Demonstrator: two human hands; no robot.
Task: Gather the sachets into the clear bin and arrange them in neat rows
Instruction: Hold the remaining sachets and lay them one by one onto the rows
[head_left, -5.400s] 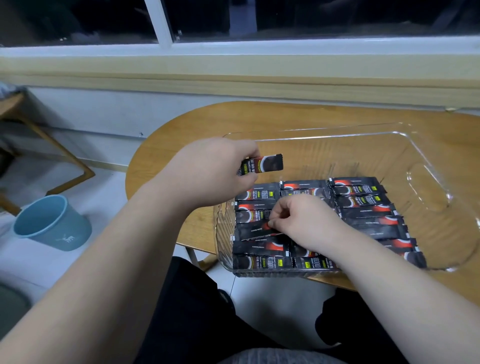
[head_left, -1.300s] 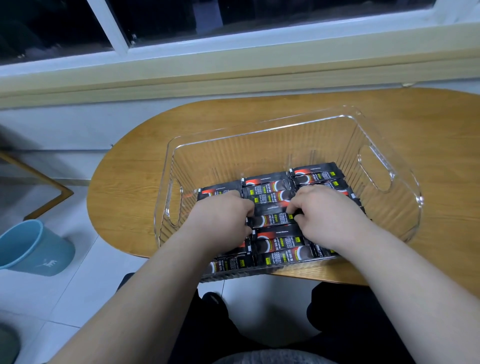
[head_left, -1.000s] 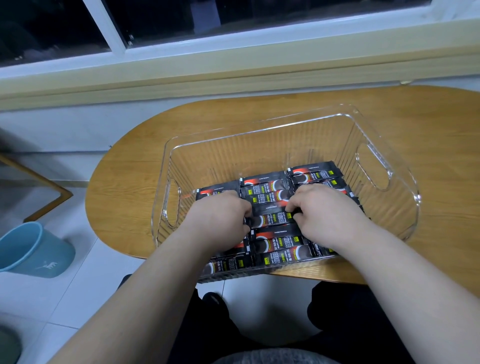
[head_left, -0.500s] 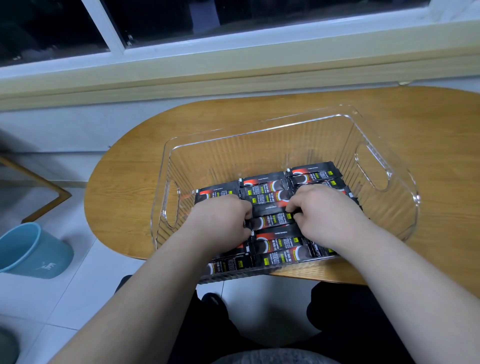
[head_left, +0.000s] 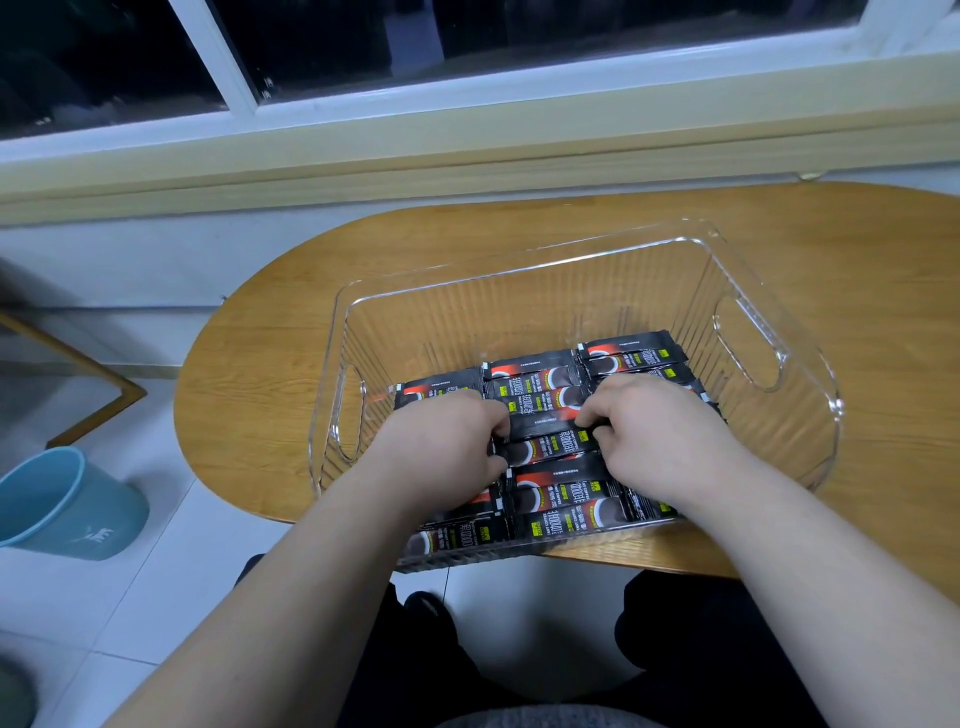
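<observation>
Left hand (head_left: 447, 447) and right hand (head_left: 660, 436), fingers curled, each pinch one end of a black sachet (head_left: 545, 427) lying between them in the clear bin (head_left: 519, 265). Coffee sachets (head_left: 561, 514) lie in rows around both hands, and open bin floor lies beyond the knuckles. The bin's near-left corner overhangs the oval wooden table (head_left: 260, 374). A blue bucket (head_left: 67, 504) stands on the floor left of the left arm.

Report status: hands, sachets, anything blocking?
Left hand and right hand inside clear bin, pinching opposite ends of one middle sachet. Other sachets lie flat in three columns. Nothing blocking.
</observation>
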